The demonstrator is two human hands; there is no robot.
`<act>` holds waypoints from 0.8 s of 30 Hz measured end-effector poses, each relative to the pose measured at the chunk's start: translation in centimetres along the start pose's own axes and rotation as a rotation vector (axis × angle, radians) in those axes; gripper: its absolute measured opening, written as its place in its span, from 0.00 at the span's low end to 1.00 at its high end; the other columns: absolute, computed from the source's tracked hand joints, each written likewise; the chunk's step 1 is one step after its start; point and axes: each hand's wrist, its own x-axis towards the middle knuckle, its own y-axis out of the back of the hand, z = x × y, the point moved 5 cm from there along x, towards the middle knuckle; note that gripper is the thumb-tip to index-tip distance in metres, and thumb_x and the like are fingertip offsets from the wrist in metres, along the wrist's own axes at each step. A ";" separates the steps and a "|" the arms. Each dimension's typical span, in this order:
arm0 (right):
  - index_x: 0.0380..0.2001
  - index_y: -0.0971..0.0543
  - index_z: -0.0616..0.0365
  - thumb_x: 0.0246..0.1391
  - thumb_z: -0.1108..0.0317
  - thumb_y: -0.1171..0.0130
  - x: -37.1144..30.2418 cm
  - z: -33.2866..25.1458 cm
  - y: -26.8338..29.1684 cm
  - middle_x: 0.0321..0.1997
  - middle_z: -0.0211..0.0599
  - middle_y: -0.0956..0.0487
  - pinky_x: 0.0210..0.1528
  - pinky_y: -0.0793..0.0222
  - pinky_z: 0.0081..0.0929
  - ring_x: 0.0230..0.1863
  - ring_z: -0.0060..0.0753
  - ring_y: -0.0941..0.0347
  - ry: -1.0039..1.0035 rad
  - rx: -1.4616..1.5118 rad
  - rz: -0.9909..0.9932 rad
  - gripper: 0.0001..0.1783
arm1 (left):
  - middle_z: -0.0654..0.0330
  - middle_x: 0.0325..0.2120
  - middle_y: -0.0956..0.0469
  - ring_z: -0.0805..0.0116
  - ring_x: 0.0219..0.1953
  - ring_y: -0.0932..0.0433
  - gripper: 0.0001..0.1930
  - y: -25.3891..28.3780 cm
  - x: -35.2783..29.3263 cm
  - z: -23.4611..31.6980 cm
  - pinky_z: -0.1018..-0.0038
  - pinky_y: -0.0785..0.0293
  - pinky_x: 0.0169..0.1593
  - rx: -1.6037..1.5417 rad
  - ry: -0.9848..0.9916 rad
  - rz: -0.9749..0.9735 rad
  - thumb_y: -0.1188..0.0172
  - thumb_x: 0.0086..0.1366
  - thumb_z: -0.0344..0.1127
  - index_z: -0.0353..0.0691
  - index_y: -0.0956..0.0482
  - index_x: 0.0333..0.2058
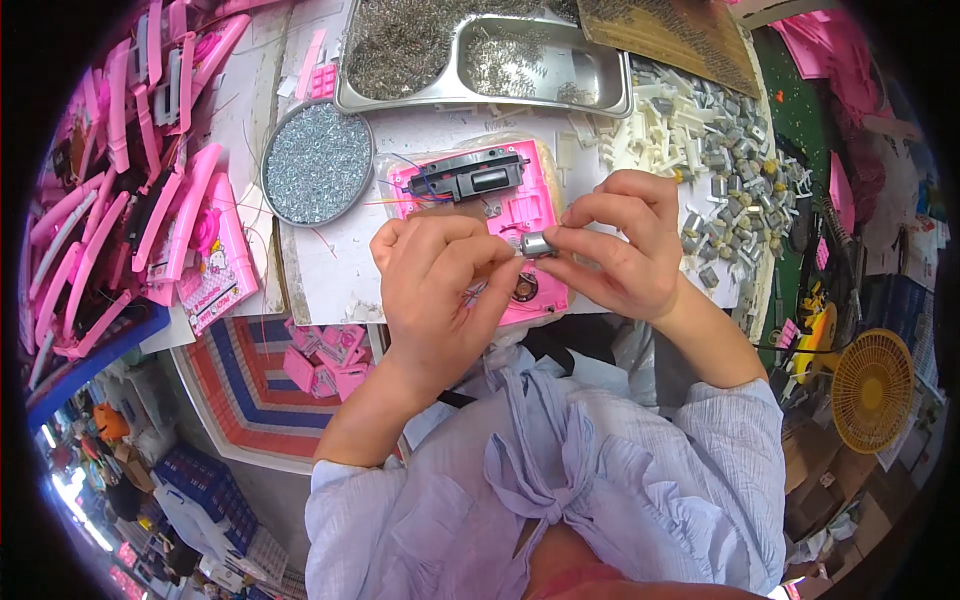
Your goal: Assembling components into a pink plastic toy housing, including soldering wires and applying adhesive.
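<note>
Between the fingertips of my right hand [630, 245] is a small silver motor [537, 245], held level above the work. My left hand [435, 275] is closed in a pinch at the motor's left end; what its fingertips grip there is too small to make out. Beneath both hands lies a pink plastic housing [545, 185], partly covered by them. A black mechanism [470, 179] with wires sits across its upper part. A round dark part [525, 288] shows in its lower portion.
A steel tray [620, 95] of tiny springs stands at the back, beside a round dish [268, 175] of screws. Small motors [735, 180] and white plastic pieces [650, 135] are heaped right. Pink casings [195, 215] pile up left. A yellow fan [872, 390] stands right.
</note>
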 end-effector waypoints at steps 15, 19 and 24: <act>0.36 0.18 0.61 0.36 0.70 0.24 0.0 -0.1 -0.5 0.40 0.37 0.20 0.37 0.23 0.33 0.39 0.43 0.24 0.092 0.170 -0.060 0.20 | 0.56 0.34 0.25 0.55 0.39 0.25 0.10 -0.5 -0.1 -0.8 0.63 0.34 0.47 -0.065 -0.003 -0.244 0.33 0.54 0.26 0.40 0.24 0.35; 0.35 0.18 0.61 0.36 0.70 0.25 0.1 -0.2 -0.4 0.40 0.37 0.21 0.37 0.23 0.33 0.39 0.42 0.24 0.115 0.153 -0.048 0.19 | 0.58 0.32 0.25 0.56 0.36 0.24 0.12 -0.2 0.0 -1.1 0.65 0.33 0.45 -0.142 0.042 -0.241 0.31 0.52 0.25 0.40 0.24 0.34; 0.35 0.18 0.59 0.36 0.69 0.24 0.0 0.3 -0.6 0.40 0.36 0.21 0.38 0.24 0.33 0.39 0.42 0.24 0.119 0.116 -0.023 0.19 | 0.59 0.31 0.24 0.59 0.34 0.24 0.14 0.1 -0.5 -1.6 0.67 0.31 0.41 -0.165 0.080 -0.150 0.27 0.48 0.25 0.40 0.23 0.32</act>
